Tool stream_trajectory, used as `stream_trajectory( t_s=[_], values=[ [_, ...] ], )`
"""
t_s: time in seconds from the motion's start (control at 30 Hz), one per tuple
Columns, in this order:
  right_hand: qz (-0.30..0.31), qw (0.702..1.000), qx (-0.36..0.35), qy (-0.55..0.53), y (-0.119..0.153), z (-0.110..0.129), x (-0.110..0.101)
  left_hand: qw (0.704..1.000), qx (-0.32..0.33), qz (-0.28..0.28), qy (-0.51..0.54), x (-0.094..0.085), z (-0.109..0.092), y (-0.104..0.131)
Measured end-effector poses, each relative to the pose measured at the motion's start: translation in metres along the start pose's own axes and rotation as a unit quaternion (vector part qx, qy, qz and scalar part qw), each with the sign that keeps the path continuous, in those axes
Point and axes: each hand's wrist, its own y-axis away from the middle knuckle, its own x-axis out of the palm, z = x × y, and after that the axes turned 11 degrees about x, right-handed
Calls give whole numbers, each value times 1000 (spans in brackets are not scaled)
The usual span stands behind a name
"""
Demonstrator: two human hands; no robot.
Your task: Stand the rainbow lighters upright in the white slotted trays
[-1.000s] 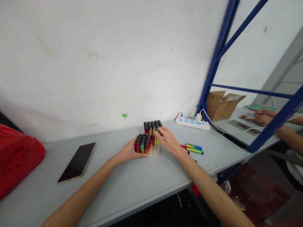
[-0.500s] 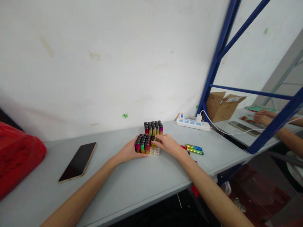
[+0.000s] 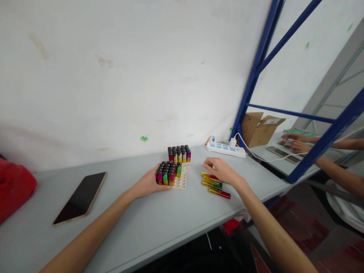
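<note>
My left hand (image 3: 148,182) is wrapped round the near left side of a packed block of shiny multicoloured cylinders (image 3: 165,175) with black tops. They stand upright in a white tray (image 3: 181,182) with round sockets, whose bare right part shows. At the block's right edge stands a green-and-yellow cylinder (image 3: 179,170). To the right, my right hand (image 3: 220,168) hovers with loosely curved fingers, and nothing shows in them. Just below it several similar cylinders (image 3: 212,182), red, yellow and green, lie on their sides. Whether the cylinders are lighters or batteries cannot be made out.
Behind stands a second group of upright cylinders (image 3: 179,153). A phone (image 3: 81,197) lies at left near a red bag (image 3: 15,187). A white power strip (image 3: 226,148) sits by the blue frame (image 3: 250,83). Beyond it are a cardboard box (image 3: 257,131) and another person's hands (image 3: 298,142).
My right hand has moved right, from the block to above the loose cylinders. A green-and-yellow cylinder now stands free of it at the block's edge. My left hand keeps its grasp; the view has shifted slightly.
</note>
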Motion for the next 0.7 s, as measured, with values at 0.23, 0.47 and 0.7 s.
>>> stream_trajectory(
  t_s=[0.23, 0.47, 0.7],
  values=[
    [46, 992, 98, 64, 47, -73, -46, 999, -4, -3, -32, 1, 5, -1],
    [46, 992, 93, 66, 43, -90, -32, 1000, 3, -4, -28, 1, 7, -1],
    [1, 997, 69, 42, 4, -82, -3, 1000, 3, 0, -3, 0, 2, 0]
  ],
)
